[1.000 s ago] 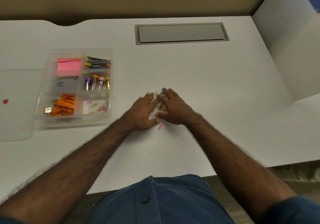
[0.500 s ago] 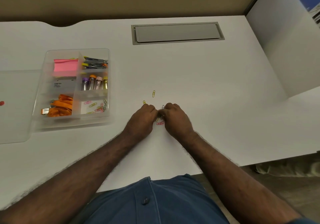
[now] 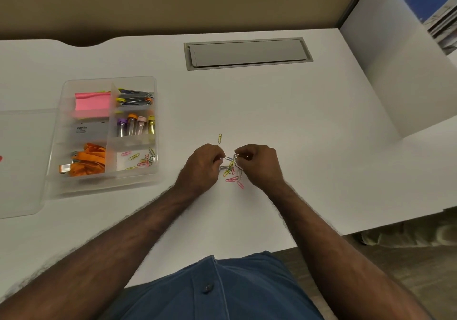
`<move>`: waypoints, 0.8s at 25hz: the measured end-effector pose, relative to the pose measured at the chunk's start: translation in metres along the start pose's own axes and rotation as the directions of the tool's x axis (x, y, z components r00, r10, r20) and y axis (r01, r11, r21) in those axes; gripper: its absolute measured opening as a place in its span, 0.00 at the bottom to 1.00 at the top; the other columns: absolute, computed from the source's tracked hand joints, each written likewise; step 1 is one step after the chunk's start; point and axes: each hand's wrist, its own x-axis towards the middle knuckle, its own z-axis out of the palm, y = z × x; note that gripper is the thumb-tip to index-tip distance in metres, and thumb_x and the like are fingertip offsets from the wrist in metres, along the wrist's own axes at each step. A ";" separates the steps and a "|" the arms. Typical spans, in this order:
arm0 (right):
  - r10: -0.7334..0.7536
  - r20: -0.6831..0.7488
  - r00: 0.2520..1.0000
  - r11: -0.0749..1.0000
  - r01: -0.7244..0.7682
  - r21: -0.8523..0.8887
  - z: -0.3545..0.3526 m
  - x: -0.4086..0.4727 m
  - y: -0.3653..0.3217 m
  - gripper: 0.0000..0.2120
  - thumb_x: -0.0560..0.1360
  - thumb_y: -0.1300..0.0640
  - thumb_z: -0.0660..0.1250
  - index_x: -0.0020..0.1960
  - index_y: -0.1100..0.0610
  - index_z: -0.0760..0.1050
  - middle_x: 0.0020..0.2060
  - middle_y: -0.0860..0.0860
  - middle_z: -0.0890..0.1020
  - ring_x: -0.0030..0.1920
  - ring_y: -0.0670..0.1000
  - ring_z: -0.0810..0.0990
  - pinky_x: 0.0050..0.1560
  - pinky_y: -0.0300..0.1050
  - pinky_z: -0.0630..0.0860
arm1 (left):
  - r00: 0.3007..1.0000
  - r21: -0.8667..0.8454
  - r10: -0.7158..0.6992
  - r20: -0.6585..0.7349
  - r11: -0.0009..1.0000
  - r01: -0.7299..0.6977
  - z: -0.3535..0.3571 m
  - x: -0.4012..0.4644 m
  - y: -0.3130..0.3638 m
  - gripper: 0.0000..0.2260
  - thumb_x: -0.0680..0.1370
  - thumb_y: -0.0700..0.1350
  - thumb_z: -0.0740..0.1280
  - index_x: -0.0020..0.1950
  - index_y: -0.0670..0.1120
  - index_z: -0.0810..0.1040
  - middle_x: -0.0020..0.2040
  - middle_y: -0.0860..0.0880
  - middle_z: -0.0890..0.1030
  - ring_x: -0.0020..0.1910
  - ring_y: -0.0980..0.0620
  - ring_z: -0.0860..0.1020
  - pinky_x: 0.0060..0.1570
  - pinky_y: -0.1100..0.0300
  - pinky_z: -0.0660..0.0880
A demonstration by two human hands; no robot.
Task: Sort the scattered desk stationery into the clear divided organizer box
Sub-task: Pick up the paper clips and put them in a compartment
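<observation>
Paperclips [image 3: 232, 170] in mixed colours lie heaped on the white surface [image 3: 309, 126], between the two hands. Left hand [image 3: 202, 167] has fingers curled, pinching clips at the heap's left edge. Right hand [image 3: 258, 165] has fingers curled likewise, pinching clips at the right edge. One yellow clip [image 3: 219, 138] lies apart, just beyond the heap. Clear organizer box [image 3: 61, 131] sits well to the left, lid off. Its compartments hold a pink notepad [image 3: 92, 104], binder clips [image 3: 134, 96], small capped tubes [image 3: 136, 125], an orange strap [image 3: 90, 161], and, at the near right, more paperclips. Clear lid [image 3: 19, 161] lies just left of the box. Grey cable hatch [image 3: 247, 52] sits at the far side.
</observation>
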 end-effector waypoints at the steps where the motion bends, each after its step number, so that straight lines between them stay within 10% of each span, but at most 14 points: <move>1: 0.032 0.005 0.999 0.997 -0.032 0.068 -0.001 0.000 -0.006 0.11 0.74 0.57 0.74 0.55 0.50 0.87 0.48 0.46 0.89 0.46 0.45 0.87 0.54 0.49 0.85 | 1.000 -0.025 -0.022 -0.020 0.999 0.022 -0.007 0.001 0.002 0.03 0.78 0.38 0.69 0.50 0.44 0.80 0.44 0.50 0.80 0.43 0.53 0.75 0.45 0.66 0.70; 10: 0.065 0.136 0.989 0.862 -0.124 0.492 0.031 0.001 -0.097 0.10 0.72 0.60 0.80 0.54 0.57 0.87 0.43 0.51 0.89 0.43 0.59 0.88 0.49 0.54 0.87 | 0.949 -0.140 -0.226 -0.218 0.970 0.198 -0.088 -0.012 -0.026 0.03 0.78 0.42 0.73 0.51 0.46 0.82 0.45 0.53 0.81 0.42 0.57 0.78 0.42 0.74 0.71; 20: -0.096 0.213 0.972 0.960 0.034 0.277 0.117 0.007 -0.183 0.07 0.76 0.62 0.77 0.54 0.58 0.87 0.44 0.53 0.88 0.42 0.55 0.88 0.50 0.56 0.87 | 0.898 -0.084 -0.335 -0.286 0.942 0.325 -0.155 -0.039 -0.098 0.07 0.77 0.41 0.74 0.55 0.44 0.83 0.52 0.45 0.85 0.46 0.54 0.80 0.50 0.60 0.78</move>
